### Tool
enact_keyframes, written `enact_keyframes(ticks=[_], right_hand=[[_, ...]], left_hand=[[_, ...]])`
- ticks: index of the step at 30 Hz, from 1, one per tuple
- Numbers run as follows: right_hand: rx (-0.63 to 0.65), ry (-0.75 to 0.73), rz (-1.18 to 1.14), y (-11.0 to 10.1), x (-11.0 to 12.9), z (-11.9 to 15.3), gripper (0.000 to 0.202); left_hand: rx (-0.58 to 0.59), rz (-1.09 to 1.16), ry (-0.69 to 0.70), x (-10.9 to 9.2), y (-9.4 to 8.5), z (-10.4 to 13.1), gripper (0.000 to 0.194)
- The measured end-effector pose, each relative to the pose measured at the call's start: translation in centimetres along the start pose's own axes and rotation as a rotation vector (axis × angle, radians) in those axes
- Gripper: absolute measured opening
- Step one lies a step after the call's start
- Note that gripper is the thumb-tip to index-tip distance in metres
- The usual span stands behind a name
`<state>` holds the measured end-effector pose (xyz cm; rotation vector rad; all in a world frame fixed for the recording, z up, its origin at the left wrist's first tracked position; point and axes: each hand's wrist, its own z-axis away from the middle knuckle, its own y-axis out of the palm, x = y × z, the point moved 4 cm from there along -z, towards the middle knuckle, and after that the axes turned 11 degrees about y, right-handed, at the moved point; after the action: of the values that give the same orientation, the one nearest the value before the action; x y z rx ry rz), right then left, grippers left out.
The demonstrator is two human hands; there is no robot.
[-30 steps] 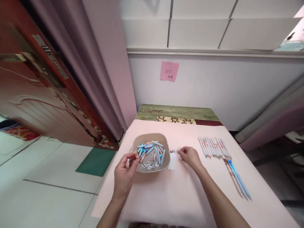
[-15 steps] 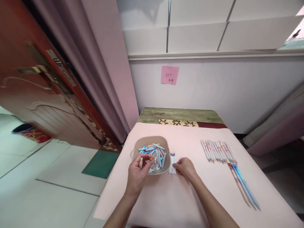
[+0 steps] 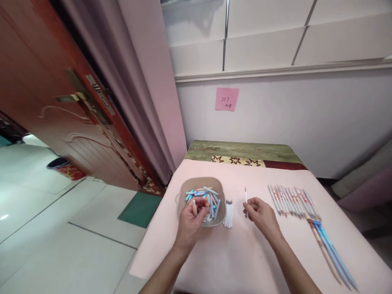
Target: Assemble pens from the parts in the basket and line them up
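Over the near part of a beige basket [image 3: 225, 204], my left hand [image 3: 192, 218] is closed on a small orange tube-like piece [image 3: 206, 200] and a short pale piece [image 3: 194, 207]. Blue, white and tan pen parts [image 3: 217, 209] lie in the basket. My right hand [image 3: 259, 212] pinches a thin white stick with a dark tip [image 3: 246, 196], held upright to the right of the basket. Several similar thin white sticks [image 3: 228, 216] lie side by side between the basket and my right hand.
On the pink-covered table [image 3: 232, 261], a row of pens [image 3: 294, 200] lies at the right, with several longer blue and tan pens [image 3: 335, 249] below it. A pink note [image 3: 227, 99] is on the wall. A reddish door [image 3: 101, 151] stands at the left.
My right hand has moved right, away from the bundle of thin white sticks, and now holds one up. My left hand keeps its pieces over the basket. The view has shifted slightly.
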<state>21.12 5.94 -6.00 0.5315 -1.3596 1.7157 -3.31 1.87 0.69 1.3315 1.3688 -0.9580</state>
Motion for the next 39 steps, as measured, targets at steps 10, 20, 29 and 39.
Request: enact_keyframes(ticks=[10,20,29,39], right_hand=[[0.002,0.074,0.308,3.6,-0.5,0.5,0.034],[0.303,-0.267,-0.452,2.4,6.5,5.9,0.030],[0.311,-0.285,-0.577,3.6,7.8,8.5,0.028],[0.195,-0.196,-0.594,2.6,6.3,8.2,0.031]], left_hand=[[-0.071,-0.041,-0.032,-0.2,-1.2,0.5,0.022],[0.020,-0.011,-0.054,-1.5,0.7,1.1,0.019],[-0.045,-0.016,-0.033,-2.4,-0.8,1.9,0.019],[-0.284,-0.143,0.065,-3.3,-4.7,1.9,0.027]])
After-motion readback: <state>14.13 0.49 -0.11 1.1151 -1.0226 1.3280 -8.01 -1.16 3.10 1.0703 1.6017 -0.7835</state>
